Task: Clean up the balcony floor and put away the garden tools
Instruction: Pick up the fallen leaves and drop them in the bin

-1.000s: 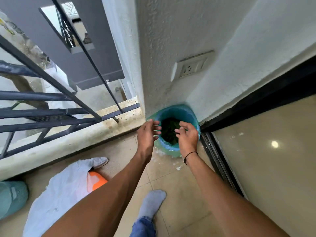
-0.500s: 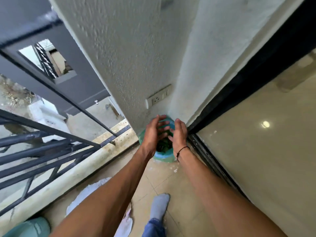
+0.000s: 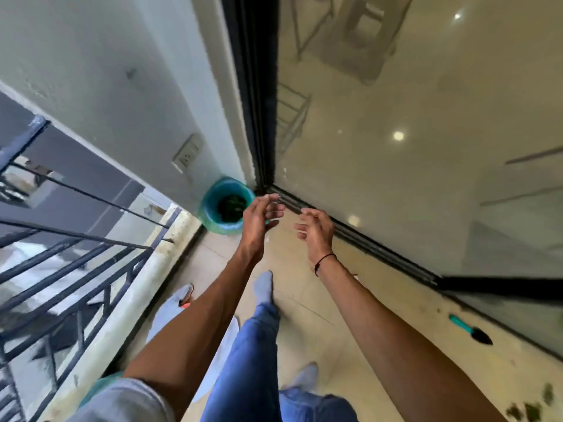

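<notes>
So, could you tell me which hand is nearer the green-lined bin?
The left hand: its fingers overlap the bin's rim in view. The right hand, with the black wrist cord, hangs further toward the sliding door.

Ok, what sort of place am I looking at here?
Most likely a narrow home balcony several floors up. A dark metal railing runs along one side, a sliding glass door opens onto a tiled room on the other, and a bin of green waste stands in the corner, with a garden trowel on the floor.

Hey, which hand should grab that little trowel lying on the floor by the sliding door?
Right, probably. The trowel lies by the glass door track on the person's right, outside the right forearm. The right hand is open and holds nothing. The left hand, also open, would have to cross the body.
</notes>
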